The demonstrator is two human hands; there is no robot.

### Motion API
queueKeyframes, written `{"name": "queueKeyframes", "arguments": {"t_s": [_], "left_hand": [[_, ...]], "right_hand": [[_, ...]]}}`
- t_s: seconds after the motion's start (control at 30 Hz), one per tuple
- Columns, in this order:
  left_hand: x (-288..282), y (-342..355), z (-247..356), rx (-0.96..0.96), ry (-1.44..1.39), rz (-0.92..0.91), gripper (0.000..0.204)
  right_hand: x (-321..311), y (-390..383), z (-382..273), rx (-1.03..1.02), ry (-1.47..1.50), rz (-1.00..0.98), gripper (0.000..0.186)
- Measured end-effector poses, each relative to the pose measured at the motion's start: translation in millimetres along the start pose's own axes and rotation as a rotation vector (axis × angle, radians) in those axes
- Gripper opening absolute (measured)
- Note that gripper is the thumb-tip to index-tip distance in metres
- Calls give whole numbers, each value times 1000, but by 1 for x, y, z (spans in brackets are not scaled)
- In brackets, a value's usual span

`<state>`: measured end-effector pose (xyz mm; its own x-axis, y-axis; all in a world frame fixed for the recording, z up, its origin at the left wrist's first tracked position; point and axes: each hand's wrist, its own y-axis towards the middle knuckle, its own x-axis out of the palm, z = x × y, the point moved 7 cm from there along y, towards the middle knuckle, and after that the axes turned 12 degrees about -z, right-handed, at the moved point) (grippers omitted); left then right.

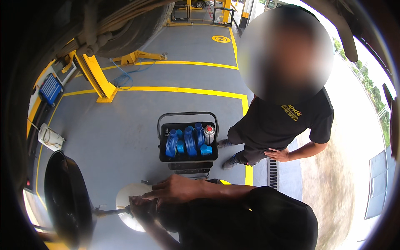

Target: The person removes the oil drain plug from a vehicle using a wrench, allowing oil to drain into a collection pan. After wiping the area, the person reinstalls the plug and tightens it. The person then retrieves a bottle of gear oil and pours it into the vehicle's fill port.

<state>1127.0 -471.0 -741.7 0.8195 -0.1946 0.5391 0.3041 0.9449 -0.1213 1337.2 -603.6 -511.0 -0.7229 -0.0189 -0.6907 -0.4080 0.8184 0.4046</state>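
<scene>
At the lower middle, my left hand [141,209] is closed around the metal rod [112,212] of a drain pan. The wide black bowl [66,200] of the drain pan stands to the left of the hand. Across from the right comes my bare right forearm. My right hand [173,188] lies just above and beside the left one, fingers bent toward the rod; what they hold is hidden. Below both hands is a pale round surface [134,196]. A short dark piece [146,182] sticks out beyond the right hand.
Ahead, a black tool caddy [188,159] holds blue bottles [189,141] and a spray can [209,134]. A person in black [287,125] stands close at right. A yellow lift post [93,77] rises at left, with a wheel [137,35] overhead. A floor drain grate [273,173] lies right.
</scene>
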Motion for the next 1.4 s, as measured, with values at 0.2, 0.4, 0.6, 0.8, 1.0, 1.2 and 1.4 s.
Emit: {"name": "queueKeyframes", "arguments": {"t_s": [0.2,0.4,0.6,0.8,1.0,1.2,1.4], "left_hand": [[-3,-37,44,286,358,86,36],[64,-78,82,868,1367,-96,42],[-51,-33,-15,-116,271,-77,46],[-25,-46,30,56,77,31,37],[-43,-74,50,139,83,119,29],[-44,-97,77,-73,-342,105,25],[-96,-137,50,-157,-336,258,26]], "right_hand": [[38,-17,63,657,799,206,44],[53,-32,62,546,680,319,41],[24,-2,-16,-109,-44,-42,48],[54,-1,17,162,488,200,34],[156,-28,86,845,1053,240,52],[97,22,-4,448,450,147,39],[132,48,-93,46,-50,-382,43]]}}
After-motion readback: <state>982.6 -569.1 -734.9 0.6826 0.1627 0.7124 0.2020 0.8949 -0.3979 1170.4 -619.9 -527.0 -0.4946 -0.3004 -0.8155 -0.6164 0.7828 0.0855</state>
